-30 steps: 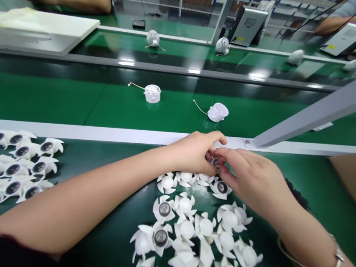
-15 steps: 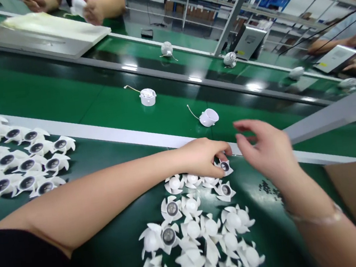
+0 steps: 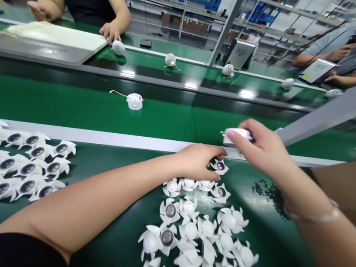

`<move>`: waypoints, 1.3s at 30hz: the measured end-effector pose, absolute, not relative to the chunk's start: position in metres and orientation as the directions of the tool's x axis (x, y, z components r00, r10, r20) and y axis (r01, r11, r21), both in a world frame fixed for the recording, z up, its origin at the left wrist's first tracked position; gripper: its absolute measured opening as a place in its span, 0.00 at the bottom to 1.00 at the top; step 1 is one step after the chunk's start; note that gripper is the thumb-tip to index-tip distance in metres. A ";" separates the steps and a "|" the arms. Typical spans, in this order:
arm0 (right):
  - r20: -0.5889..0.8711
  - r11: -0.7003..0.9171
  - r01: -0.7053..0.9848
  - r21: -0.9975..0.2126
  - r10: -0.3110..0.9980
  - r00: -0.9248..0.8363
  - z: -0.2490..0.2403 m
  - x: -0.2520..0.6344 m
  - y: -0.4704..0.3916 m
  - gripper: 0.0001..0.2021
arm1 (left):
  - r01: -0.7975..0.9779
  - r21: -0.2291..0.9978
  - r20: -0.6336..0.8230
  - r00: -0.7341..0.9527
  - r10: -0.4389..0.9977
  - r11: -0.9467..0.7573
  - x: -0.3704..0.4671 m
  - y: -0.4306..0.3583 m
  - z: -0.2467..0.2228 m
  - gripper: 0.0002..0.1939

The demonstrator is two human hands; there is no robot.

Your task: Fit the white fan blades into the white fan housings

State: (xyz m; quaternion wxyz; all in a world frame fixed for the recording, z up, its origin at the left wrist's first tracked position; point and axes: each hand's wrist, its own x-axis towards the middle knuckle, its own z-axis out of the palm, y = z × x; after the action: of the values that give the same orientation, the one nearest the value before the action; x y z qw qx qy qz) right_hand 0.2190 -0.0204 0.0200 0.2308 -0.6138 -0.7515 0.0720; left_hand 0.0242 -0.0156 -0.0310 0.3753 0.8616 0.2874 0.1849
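My left hand (image 3: 198, 163) is curled around a small white fan impeller (image 3: 220, 166) with a dark round hub, at the far end of a loose pile of such impellers. Its thumb and fingers are at opposite sides of this impeller. My right hand (image 3: 262, 148) pinches a short white fan housing (image 3: 237, 135) over the near rim of the conveyor. Several more white impellers (image 3: 190, 228) lie below my left hand, some hub up, some turned over. Another white housing (image 3: 135, 101) with a thin cable stands on the green belt.
Rows of impellers (image 3: 11, 162) lie at left. Small black pieces (image 3: 268, 196) are scattered near my right wrist, beside a cardboard box (image 3: 344, 199). A grey post (image 3: 329, 111) slants in at right. Across the belt, a co-worker's hand (image 3: 111, 30) is near a white fan unit (image 3: 118, 48).
My right hand has taken the nearer housing off the belt. The other housing has shifted slightly left in view. The co-worker has put a white unit down; my left hand stays at the impeller.
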 end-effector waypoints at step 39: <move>0.057 0.305 0.871 -0.384 0.950 -0.307 0.001 0.305 -0.077 0.05 | 0.290 0.743 -0.094 0.938 0.334 -0.603 0.011 0.000 -0.009 0.15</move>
State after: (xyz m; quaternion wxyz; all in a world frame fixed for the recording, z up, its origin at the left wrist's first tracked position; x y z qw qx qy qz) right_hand 0.3050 -0.0775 0.0006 0.1380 -0.5721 -0.7959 0.1421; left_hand 0.0107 0.0002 -0.0091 0.4100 0.8949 0.1741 0.0270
